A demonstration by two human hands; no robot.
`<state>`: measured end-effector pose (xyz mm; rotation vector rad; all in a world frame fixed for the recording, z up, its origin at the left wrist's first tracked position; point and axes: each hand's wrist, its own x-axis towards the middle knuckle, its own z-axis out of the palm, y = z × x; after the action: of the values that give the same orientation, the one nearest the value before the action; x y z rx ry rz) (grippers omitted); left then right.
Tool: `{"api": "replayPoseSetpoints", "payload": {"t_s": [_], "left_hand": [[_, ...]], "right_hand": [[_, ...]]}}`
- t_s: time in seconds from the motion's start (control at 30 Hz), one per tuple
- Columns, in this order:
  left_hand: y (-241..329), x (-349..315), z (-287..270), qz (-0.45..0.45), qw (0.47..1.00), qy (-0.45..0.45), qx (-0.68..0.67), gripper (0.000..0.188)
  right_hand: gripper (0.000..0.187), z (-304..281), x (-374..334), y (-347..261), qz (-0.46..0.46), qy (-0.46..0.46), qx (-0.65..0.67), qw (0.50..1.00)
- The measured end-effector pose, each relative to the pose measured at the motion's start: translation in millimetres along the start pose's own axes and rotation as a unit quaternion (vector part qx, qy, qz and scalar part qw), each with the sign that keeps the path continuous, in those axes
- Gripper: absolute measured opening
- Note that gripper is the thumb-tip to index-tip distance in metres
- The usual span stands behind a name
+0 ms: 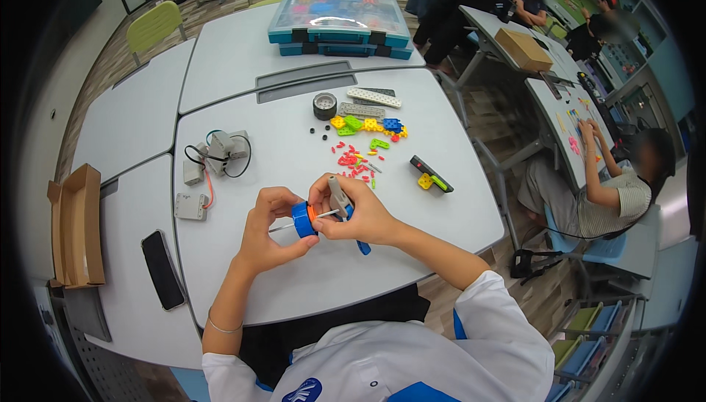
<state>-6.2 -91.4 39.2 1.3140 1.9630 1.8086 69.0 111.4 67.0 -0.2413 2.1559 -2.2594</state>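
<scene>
My left hand is closed around a blue wheel-like ring, thumb below it and fingers above. A thin metal rod runs through the ring and sticks out on both sides. Pressed against the ring's right side is an orange round piece. My right hand pinches a grey connector piece beside the rod's right end. A blue part shows below my right fingers; whether it joins the grey piece is hidden. Both hands are above the white table, near its front edge.
Beyond my hands lie pink pegs, yellow and green connectors, a black wheel and grey beams. Grey modules with cables and a phone are left. Teal-lidded cases stand behind. A person sits right.
</scene>
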Motion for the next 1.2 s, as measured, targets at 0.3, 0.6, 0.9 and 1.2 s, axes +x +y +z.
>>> {"api": "replayPoseSetpoints", "payload": {"t_s": [0.3, 0.6, 0.9, 1.2], "left_hand": [[4.8, 2.7, 0.3, -0.033, 0.998, -0.014, -0.048, 0.054], [-10.0, 2.3, -2.7, -0.015, 0.991, 0.016, -0.131, 0.053], [-13.5, 7.3, -19.1, -0.143, 0.971, 0.088, -0.173, 0.051], [-8.7, 6.8, -18.2, -0.191, 0.969, 0.066, -0.14, 0.052]], "right_hand": [[0.026, 0.6, -0.7, -0.6, -0.005, 0.019, -0.018, 1.0], [0.024, -17.2, 0.3, -9.0, -0.014, 0.029, -0.036, 0.999], [0.022, -83.8, 10.7, -7.8, 0.034, 0.095, 0.143, 0.985], [0.034, -82.5, 18.0, -3.0, 0.079, 0.052, 0.245, 0.965]]}}
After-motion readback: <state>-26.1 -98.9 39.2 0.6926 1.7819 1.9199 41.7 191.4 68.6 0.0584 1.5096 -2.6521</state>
